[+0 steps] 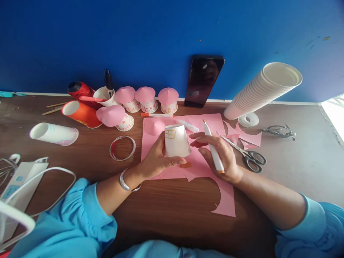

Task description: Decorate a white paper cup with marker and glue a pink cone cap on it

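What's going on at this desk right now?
The person's left hand holds a white cup with a yellow window-like grid drawn on it. The right hand holds a white marker, its tip away from the cup. Below is a cut pink sheet, with scissors by its right side. Four decorated cups with pink cone tops sit farther back, to the left.
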A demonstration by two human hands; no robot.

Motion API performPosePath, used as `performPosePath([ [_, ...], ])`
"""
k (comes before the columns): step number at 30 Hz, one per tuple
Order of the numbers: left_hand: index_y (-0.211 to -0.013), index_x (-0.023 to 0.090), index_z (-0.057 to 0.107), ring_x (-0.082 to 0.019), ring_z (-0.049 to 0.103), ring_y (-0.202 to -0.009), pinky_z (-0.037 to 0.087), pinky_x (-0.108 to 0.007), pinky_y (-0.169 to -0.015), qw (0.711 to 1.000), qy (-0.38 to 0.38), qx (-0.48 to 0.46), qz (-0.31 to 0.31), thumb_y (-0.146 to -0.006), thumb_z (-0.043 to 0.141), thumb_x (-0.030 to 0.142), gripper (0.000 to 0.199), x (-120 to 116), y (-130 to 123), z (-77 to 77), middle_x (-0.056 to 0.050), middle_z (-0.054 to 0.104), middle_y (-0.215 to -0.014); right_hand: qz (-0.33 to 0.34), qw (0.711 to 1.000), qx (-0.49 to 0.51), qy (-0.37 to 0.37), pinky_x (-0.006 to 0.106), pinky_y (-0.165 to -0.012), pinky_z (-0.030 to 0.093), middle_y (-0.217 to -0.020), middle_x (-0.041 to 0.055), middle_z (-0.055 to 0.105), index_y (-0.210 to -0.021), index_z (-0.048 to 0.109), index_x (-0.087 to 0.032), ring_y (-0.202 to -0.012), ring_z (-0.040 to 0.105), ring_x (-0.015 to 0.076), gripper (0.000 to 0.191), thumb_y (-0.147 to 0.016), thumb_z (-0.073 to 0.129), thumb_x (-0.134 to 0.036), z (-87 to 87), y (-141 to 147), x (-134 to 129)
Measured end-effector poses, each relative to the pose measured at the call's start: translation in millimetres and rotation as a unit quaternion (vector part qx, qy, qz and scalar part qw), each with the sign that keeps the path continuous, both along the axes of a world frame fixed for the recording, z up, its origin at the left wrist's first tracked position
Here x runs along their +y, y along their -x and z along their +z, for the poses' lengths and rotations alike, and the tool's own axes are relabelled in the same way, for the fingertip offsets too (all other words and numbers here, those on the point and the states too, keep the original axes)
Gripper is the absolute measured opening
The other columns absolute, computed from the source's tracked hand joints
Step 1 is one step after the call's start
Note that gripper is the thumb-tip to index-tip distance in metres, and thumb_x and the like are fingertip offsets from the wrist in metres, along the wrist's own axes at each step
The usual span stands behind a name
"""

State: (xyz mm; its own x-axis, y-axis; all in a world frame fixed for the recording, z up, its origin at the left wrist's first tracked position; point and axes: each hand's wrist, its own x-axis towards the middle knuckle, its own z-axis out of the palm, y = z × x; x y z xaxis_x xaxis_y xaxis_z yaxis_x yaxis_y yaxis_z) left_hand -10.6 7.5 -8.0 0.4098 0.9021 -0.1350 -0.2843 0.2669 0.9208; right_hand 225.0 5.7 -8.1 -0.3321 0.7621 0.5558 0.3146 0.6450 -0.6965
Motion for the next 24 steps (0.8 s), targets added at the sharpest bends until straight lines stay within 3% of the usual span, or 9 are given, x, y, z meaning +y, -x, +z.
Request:
performPosePath([
  [3,-0.132,0.029,0.062,-0.023,0.07,-0.105,0.064,-0.035,-0.083,1.0,0.016,-0.009,0.004,-0.072,0.099,0.025,0.071,1,1,2.5,-0.004,0.073,-0.117,-0.023,1.0,0.012,-0.011,0.04,-0.078,0.063,-0.099,0.0064,0.075,-0.14,0.066,-0.025,-0.083,0.074,0.0205,0.036,-0.113,0.052,-0.045,5.0,-5,1],
  [5,-0.129,0.029,0.064,-0.022,0.068,-0.104,0.065,-0.036,-0.084,0.999,0.027,-0.02,-0.013,-0.074,0.098,0.027,0.064,2,2,5.6,-0.004,0.071,-0.113,-0.039,0.999,0.025,0.008,0.04,-0.077,0.059,-0.092,0.0047,0.07,-0.137,0.071,-0.027,-0.082,0.069,0.0209,0.039,-0.113,0.051,-0.05,10.3,-7,-1],
  [9,-0.116,0.025,0.071,-0.018,0.061,-0.093,0.065,-0.038,-0.083,0.998,0.039,-0.03,-0.048,-0.077,0.096,0.031,0.047,4,3,9.1,-0.001,0.064,-0.099,-0.007,0.988,0.105,0.115,0.036,-0.071,0.055,-0.085,0.0011,0.069,-0.125,0.074,-0.025,-0.075,0.069,0.0176,0.025,-0.112,0.057,-0.038,22.1,-4,-11],
  [13,-0.116,0.024,0.071,-0.019,0.061,-0.093,0.062,-0.037,-0.082,0.999,0.025,0.007,-0.026,-0.073,0.098,0.031,0.051,5,5,5.9,-0.002,0.067,-0.101,0.023,0.973,0.159,0.166,0.031,-0.064,0.056,-0.079,-0.0011,0.07,-0.11,0.068,-0.022,-0.066,0.068,0.0148,0.006,-0.106,0.064,-0.024,34.3,2,-20],
  [20,-0.129,0.026,0.067,-0.022,0.066,-0.101,0.058,-0.035,-0.086,0.999,-0.024,0.037,-0.029,-0.076,0.096,0.031,0.061,8,4,3.4,-0.005,0.072,-0.11,0.082,0.996,0.02,-0.002,0.029,-0.062,0.063,-0.085,0.0049,0.076,-0.114,0.067,-0.021,-0.075,0.077,0.0196,0.023,-0.094,0.071,-0.01,41.4,1,-22],
  [24,-0.136,0.027,0.063,-0.024,0.068,-0.107,0.058,-0.036,-0.089,0.998,-0.035,0.046,-0.031,-0.076,0.097,0.03,0.069,8,6,2.1,-0.006,0.074,-0.115,0.069,0.997,-0.002,-0.034,0.03,-0.063,0.065,-0.084,0.0052,0.077,-0.115,0.067,-0.022,-0.074,0.078,0.0204,0.022,-0.095,0.071,-0.012,36.8,2,-21],
])
